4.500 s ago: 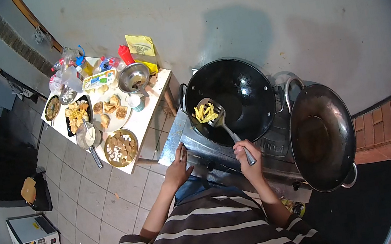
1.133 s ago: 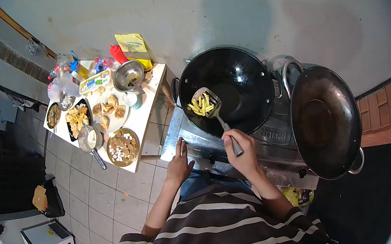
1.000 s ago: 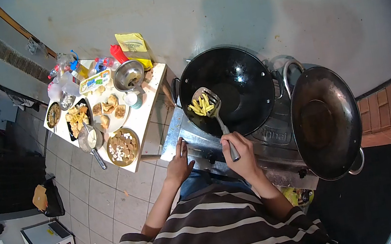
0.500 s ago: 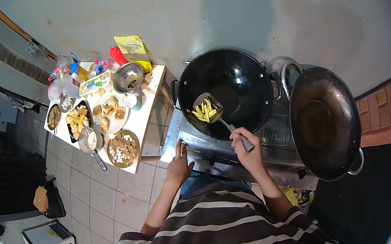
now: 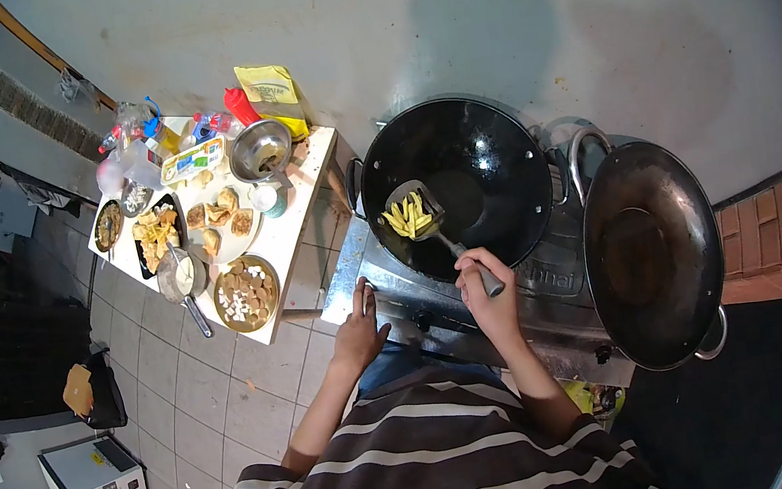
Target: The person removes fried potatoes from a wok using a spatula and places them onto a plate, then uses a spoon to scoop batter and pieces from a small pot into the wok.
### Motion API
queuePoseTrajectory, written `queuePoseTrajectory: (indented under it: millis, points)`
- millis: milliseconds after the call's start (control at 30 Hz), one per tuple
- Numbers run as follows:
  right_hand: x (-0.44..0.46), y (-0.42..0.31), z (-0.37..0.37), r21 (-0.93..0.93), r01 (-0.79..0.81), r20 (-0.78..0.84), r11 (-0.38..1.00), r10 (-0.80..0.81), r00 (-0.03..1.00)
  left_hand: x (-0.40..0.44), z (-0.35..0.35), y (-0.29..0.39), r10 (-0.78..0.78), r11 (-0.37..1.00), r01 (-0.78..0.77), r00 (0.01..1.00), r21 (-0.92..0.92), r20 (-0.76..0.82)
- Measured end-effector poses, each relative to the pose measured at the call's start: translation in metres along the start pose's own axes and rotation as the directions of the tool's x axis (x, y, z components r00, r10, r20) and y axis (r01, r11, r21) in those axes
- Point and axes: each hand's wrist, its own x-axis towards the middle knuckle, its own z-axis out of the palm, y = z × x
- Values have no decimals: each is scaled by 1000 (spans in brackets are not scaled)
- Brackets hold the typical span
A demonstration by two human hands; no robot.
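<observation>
My right hand (image 5: 489, 292) is closed round the grey handle of a slotted spatula (image 5: 452, 243). The spatula's head lies over the left inner side of a black wok (image 5: 492, 179), with yellow fries (image 5: 409, 215) on it. My left hand (image 5: 357, 336) rests with spread fingers at the front left edge of the metal stove (image 5: 364, 269), holding nothing. To the right of the wok, a second, browned wok (image 5: 654, 256) stands tilted on the stove.
A white table (image 5: 295, 244) at the left bears a pan of sliced food (image 5: 246, 293), a plate of browned pieces (image 5: 238, 202), a metal bowl (image 5: 260, 151), a tray of fried food, bottles and a yellow bag (image 5: 271, 95). Brickwork (image 5: 778, 232) is at the right.
Compared with about a second ago, my right hand and the spatula handle have shifted slightly right. The fries remain on the spatula. My left hand keeps its place, while the view has tilted a little.
</observation>
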Motion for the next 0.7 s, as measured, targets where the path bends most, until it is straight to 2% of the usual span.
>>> queuePoseTrajectory:
  millis: [67,167,233,300,367,400,467,567,700]
  points:
    - [0,-1,3,-1,2,-7,1000,-2,1000,0,-1,1,-28,1000,28,999,-1,35]
    - [-3,-4,6,-70,66,14,995,-65,998,1,5,-3,7,1000,-7,1000,2,-15]
    - [-7,-10,8,-188,194,41,963,-190,981,0,3,-1,6,1000,-6,1000,10,-22]
    - [-8,-9,6,-218,173,54,960,-166,985,0,-2,2,-13,1000,13,1000,-1,4]
    - [-5,-5,6,-26,71,31,997,-70,997,0,-1,2,-30,999,30,999,-10,26]
    - [-3,-7,4,-26,74,30,997,-73,997,1,2,1,-17,1000,17,1000,4,8]
    - [1,-14,-2,212,-121,80,970,106,991,2,6,-3,-2,1000,2,1000,16,-12]
    - [11,-16,-10,315,-161,54,936,151,987,3,6,-2,7,1000,-7,1000,-3,-26]
    - [15,-24,-22,334,-190,17,923,195,981,0,4,-3,9,1000,-9,1000,-17,-19]
